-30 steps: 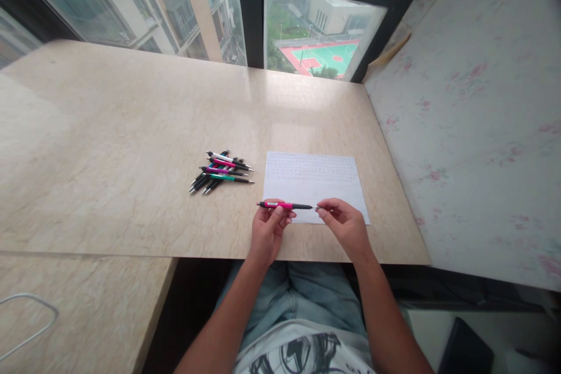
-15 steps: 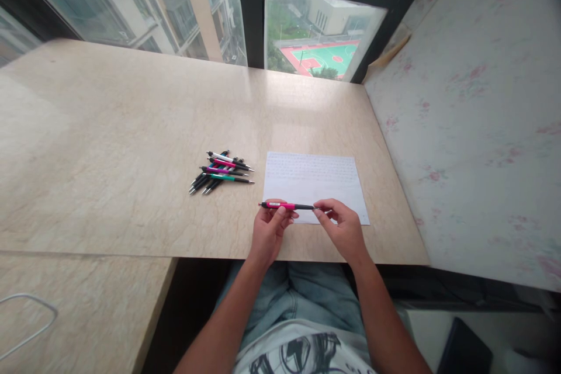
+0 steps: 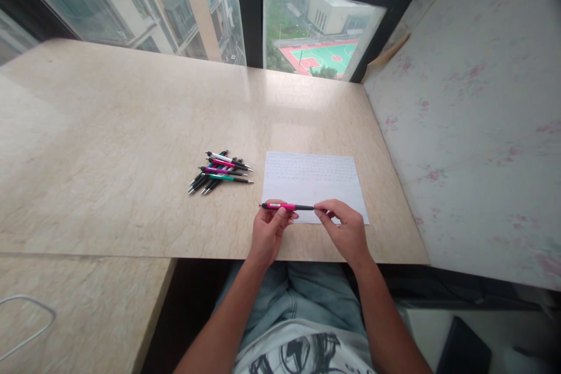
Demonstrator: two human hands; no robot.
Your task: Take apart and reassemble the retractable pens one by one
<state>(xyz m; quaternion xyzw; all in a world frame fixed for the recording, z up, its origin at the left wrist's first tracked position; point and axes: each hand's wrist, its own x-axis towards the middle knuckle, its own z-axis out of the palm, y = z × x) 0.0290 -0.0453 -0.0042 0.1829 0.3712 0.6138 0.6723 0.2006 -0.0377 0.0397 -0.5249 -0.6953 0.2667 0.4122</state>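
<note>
A pink and black pen (image 3: 284, 207) lies level across my fingers, above the lower edge of a sheet of paper (image 3: 313, 187). My left hand (image 3: 269, 231) is closed around its pink barrel, thumb on top. At the other end, my right hand (image 3: 346, 228) pinches the tip between thumb and fingers, and these hide the very point. Rows of handwriting cover the upper part of the paper. To the left of the sheet is a loose pile of several pens (image 3: 221, 172) with black grips and silver tips, in white, pink, purple, green and blue.
The beige marbled tabletop (image 3: 131, 128) runs back to dark-framed windows (image 3: 254, 23). A flower-patterned wall (image 3: 473, 117) bounds the right side. At the lower left, a white cable (image 3: 44, 307) rests on a second surface (image 3: 96, 286).
My right hand has shifted very slightly to the right at the pen's tip. The pen, my left hand and the pile look the same.
</note>
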